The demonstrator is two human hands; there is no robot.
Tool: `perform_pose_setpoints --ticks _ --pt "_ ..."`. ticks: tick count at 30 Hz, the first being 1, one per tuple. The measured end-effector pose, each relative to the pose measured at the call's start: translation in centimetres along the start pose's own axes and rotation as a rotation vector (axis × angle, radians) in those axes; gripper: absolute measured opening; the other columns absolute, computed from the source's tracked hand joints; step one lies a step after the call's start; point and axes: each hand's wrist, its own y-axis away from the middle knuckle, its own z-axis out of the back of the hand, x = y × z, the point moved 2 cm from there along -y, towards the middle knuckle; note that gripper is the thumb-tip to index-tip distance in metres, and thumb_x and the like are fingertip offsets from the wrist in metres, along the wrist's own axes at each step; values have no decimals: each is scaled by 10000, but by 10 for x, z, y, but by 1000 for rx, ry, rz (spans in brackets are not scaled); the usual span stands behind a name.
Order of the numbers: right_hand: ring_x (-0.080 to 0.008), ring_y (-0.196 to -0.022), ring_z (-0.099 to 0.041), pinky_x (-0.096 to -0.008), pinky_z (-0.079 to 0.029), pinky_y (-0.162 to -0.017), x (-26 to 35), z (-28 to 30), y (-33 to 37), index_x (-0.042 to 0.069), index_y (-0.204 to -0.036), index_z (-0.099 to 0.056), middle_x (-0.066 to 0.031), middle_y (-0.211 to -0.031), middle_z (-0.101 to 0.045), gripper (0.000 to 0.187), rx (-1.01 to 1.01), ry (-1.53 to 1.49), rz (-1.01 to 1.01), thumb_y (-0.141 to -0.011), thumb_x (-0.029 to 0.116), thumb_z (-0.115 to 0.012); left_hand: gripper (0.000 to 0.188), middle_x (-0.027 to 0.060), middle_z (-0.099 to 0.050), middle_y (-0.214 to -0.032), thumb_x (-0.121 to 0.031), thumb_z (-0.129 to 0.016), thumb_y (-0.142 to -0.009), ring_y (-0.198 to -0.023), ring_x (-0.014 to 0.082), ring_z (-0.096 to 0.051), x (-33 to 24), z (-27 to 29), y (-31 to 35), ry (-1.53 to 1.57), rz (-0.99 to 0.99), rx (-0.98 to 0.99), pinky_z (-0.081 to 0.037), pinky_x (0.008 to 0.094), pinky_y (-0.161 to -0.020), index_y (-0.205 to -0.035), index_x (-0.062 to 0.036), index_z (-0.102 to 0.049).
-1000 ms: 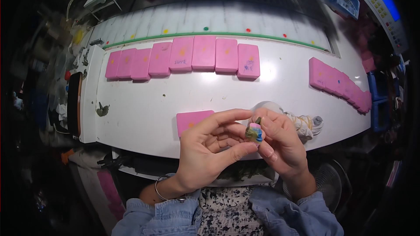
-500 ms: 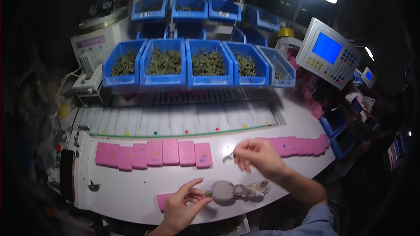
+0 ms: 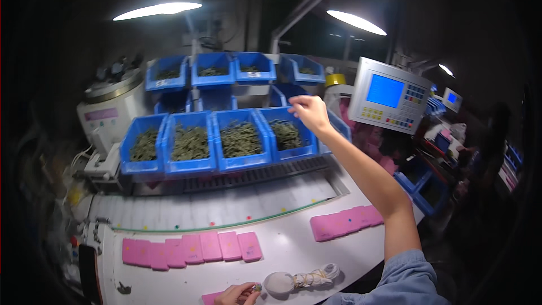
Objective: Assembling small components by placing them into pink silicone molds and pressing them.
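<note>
Left hand pinches small multicoloured piece, presumably because it's tiny; right hand, grip can't be told, hovers near blue plastic bin.

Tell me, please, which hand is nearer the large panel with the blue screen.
Right: the right hand is left of the panel, the left hand much farther off, below it.

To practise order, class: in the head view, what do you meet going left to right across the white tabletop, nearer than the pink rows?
Small olive-green scrap, pink rectangular block, left hand, small multicoloured piece, white round-headed bundle bound with yellowish bands.
</note>
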Motion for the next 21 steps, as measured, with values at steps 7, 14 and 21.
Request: perform_pose_setpoints --ticks 7,14,21 --pt "-326 -1028 -510 -382 -407 -898 -64 183 59 12 -981 -556 -154 -1029 -549 249 -916 686 304 -744 -40 -501 189 113 -654 -816 -92 -638 -812 -671 171 -618 2 -2 2 -184 -124 30 -479 276 -614 -989 -27 -644" --pt "-272 -1158 -476 -401 -375 -928 -111 251 103 20 -790 -624 -114 -1232 -542 141 -682 1071 276 -727 -20 -505 157 143 -631 -810 -133 -580 -845 -691 246 -617 1 -6 -5 -353 -115 57 -466 325 -616 -950 -37 -648" --pt "-300 -1197 -441 -394 -353 -930 -116 245 94 -35 -723 -633 -196 -1254 -510 103 -563 1327 324 -697 0 -539 203 124 -607 -781 -156 -601 -831 -663 253 -581 0 -9 -13 -497 -32 75 -444 337 -601 -986 -29 -631"
